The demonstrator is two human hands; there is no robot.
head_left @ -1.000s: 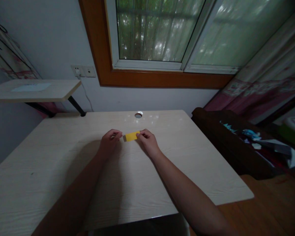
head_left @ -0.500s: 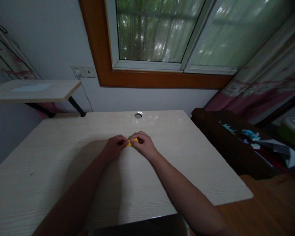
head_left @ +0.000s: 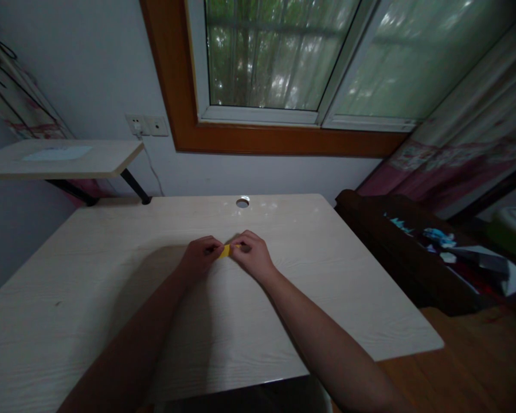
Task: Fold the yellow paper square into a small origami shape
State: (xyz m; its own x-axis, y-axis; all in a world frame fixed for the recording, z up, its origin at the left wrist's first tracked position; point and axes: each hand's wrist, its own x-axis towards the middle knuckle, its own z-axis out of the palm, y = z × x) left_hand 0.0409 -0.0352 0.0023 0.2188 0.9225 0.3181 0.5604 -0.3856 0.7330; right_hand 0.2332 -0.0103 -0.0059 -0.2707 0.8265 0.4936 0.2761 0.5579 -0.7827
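Between my two hands is a small yellow piece (head_left: pixel 226 250), thin and flat like folded paper, over the far middle of the desk. My left hand (head_left: pixel 201 255) pinches its left end between thumb and fingers. At the other end, the fingertips of my right hand (head_left: pixel 251 252) are closed on it. Both hands are close together, and the fingers cover much of the piece, so its full shape is hidden. The pale wood-grain desk (head_left: pixel 322 292) lies beneath both forearms.
A cable hole (head_left: pixel 242 203) is at the desk's back edge. To the left a raised shelf (head_left: pixel 112 160) stands on black legs, with a paper sheet (head_left: pixel 58 153) on it. A dark brown piece of furniture (head_left: pixel 382 241) at right bears assorted items. Behind is a window (head_left: pixel 279 57).
Less of the yellow piece shows at my right fingers, where it looks turned or folded over. Both hands keep nearly the same place.
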